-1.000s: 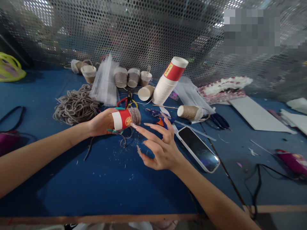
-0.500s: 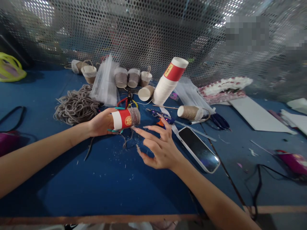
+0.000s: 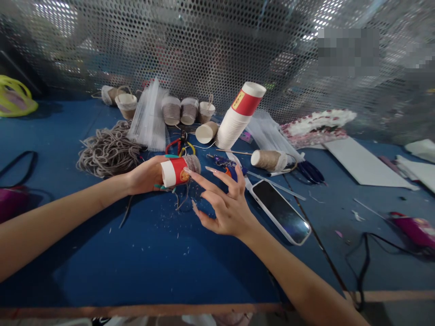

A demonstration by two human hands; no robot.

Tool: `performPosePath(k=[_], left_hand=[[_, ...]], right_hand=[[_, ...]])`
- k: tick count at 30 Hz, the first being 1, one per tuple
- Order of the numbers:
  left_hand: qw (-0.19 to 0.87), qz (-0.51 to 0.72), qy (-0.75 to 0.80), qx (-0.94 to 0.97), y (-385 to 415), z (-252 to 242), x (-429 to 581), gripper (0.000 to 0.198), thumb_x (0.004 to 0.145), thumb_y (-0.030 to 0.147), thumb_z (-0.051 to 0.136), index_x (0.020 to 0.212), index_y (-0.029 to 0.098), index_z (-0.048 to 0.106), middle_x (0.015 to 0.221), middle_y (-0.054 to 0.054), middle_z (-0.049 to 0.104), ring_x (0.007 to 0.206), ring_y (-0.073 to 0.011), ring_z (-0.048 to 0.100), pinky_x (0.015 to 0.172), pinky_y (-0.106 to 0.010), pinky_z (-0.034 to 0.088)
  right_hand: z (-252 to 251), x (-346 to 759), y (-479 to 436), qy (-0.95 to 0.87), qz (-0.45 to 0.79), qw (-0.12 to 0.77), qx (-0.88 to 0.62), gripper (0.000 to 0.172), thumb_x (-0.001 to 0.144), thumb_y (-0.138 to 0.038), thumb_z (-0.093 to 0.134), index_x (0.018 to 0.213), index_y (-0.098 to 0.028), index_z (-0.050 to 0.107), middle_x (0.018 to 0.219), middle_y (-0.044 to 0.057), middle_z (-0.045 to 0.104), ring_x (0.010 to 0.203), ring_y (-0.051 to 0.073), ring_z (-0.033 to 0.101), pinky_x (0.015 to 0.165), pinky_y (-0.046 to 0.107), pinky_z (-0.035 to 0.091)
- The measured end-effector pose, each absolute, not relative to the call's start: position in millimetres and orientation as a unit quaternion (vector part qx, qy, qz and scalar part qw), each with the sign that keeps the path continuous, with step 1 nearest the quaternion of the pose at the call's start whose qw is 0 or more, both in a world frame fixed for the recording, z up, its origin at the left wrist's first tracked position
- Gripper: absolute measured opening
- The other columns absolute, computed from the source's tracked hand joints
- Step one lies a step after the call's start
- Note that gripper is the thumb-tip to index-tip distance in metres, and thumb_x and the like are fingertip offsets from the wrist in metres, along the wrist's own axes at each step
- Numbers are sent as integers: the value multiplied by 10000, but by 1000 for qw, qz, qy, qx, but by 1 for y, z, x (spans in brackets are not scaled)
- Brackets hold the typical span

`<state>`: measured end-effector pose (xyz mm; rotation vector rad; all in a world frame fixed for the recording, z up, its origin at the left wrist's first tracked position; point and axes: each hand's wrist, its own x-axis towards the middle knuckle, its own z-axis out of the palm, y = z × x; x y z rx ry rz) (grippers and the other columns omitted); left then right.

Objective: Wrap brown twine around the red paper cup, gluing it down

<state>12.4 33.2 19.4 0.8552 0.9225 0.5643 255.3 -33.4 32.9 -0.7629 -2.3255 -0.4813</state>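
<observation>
My left hand (image 3: 147, 174) is wrapped round a red and white paper cup (image 3: 175, 172), which lies on its side in the grip. Grey cord (image 3: 193, 164) is wound about the cup's right end, and a loose cord tail hangs below it. Beside the cup, my right hand (image 3: 224, 201) has its fingers spread, the index fingertip at the cup's printed side; whether it touches, I cannot tell. Just beyond the right fingers lies a blue glue gun (image 3: 221, 161) with an orange part. Left of the cup is a heap of grey cord (image 3: 107, 151).
A leaning stack of paper cups (image 3: 236, 118) stands at the back, near several cord-wrapped cups (image 3: 171, 110). Clear strips (image 3: 148, 118) lie behind the cord heap. To the right are a phone (image 3: 281, 212), a twine-wrapped cup (image 3: 268, 160) and white board (image 3: 369, 163). A perforated metal screen (image 3: 204, 50) rises behind.
The cup in my left hand has tilted slightly and shifted a little to the right. My right index finger has moved up, from the cup's lower edge onto its printed side.
</observation>
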Motion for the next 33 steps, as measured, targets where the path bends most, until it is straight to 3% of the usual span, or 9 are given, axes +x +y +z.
performPosePath(k=[10,20,24,26,30,33], left_hand=[[795,271,399,368,38,13,10,470,775,564,587,1038,194,713,949,-80,752,766,-208,638,633,-276,460],[813,276,404,315,41,10,8,425,738,545,615,938,200,762,901,-84,771,743,-209,670,630,-272,511],[797,288,416,331,40,10,10,440,736,565,611,930,200,760,893,-83,769,727,-217,664,627,-288,509],[788,285,414,354,38,11,12,441,749,555,613,968,201,755,913,-84,770,742,-225,667,632,-294,500],[786,274,393,390,35,12,14,477,761,549,628,1078,211,739,1047,-91,765,854,-248,680,660,-293,489],[786,278,385,397,35,11,14,498,764,564,626,1110,222,733,1074,-86,759,883,-239,676,678,-286,484]], right_hand=[[34,258,-33,-870,-253,333,-261,110,862,-257,566,840,-266,459,1182,-33,745,1085,190,534,1159,524,292],[35,262,-33,-882,-263,311,-236,103,856,-258,580,812,-273,488,1115,-51,756,1037,174,552,1133,483,312],[36,262,-36,-885,-230,342,-217,137,835,-223,586,853,-271,459,978,-14,769,944,170,576,1059,461,414],[36,261,-36,-878,-212,367,-224,171,827,-222,585,910,-265,442,1018,30,767,968,183,576,1044,475,436],[34,257,-35,-881,-189,339,-271,202,839,-268,573,963,-274,414,1292,36,691,1214,223,510,1143,569,313],[32,257,-33,-885,-189,317,-286,182,847,-283,573,939,-287,415,1325,-22,674,1270,231,473,1195,607,204]])
